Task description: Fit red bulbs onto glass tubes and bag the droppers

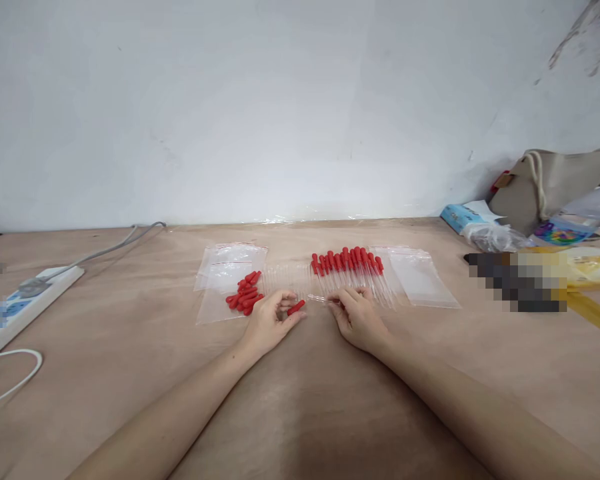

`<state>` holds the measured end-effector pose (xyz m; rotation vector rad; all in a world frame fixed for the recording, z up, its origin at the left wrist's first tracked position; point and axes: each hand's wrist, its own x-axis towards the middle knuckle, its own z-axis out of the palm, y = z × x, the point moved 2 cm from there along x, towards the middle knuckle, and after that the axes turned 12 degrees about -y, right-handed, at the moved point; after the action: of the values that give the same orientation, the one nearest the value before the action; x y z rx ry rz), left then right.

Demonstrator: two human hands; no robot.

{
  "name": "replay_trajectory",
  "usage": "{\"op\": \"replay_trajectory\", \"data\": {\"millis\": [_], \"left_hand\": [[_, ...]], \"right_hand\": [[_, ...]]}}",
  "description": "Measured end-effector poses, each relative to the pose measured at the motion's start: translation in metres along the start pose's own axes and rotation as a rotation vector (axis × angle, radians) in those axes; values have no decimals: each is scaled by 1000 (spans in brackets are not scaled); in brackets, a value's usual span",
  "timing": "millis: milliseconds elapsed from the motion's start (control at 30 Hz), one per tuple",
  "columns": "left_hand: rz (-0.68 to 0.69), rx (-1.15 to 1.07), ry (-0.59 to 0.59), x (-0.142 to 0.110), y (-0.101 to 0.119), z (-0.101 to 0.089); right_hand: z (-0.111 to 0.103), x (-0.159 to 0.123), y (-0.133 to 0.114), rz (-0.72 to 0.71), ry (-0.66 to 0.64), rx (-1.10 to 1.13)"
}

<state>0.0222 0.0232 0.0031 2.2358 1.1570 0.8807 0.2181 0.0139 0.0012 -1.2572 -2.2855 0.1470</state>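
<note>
Head view: left hand (pixel 268 323) holds a rubbery red bulb (pixel 296 307).

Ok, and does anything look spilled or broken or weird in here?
Yes: dark smears at the top right look odd on the pale wall. I can't see anything spilled or broken. The loose bulbs lie jumbled on a clear bag, while the red-topped tubes lie in a row.
</note>
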Motion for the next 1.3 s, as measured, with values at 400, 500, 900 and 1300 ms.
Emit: {"op": "replay_trajectory", "data": {"millis": [400,500,900,1300], "left_hand": [[79,98,-11,2,5,-3],[104,66,-11,1,3,-4],[188,85,-161,-3,6,-3],[204,148,-215,-1,10,-2]], "right_hand": [[-1,-1,-2,-93,-73,0],[-2,-1,0,-119,-78,16],[-1,0,5,-173,-79,1],[3,2,-2,-204,-102,-121]]}}
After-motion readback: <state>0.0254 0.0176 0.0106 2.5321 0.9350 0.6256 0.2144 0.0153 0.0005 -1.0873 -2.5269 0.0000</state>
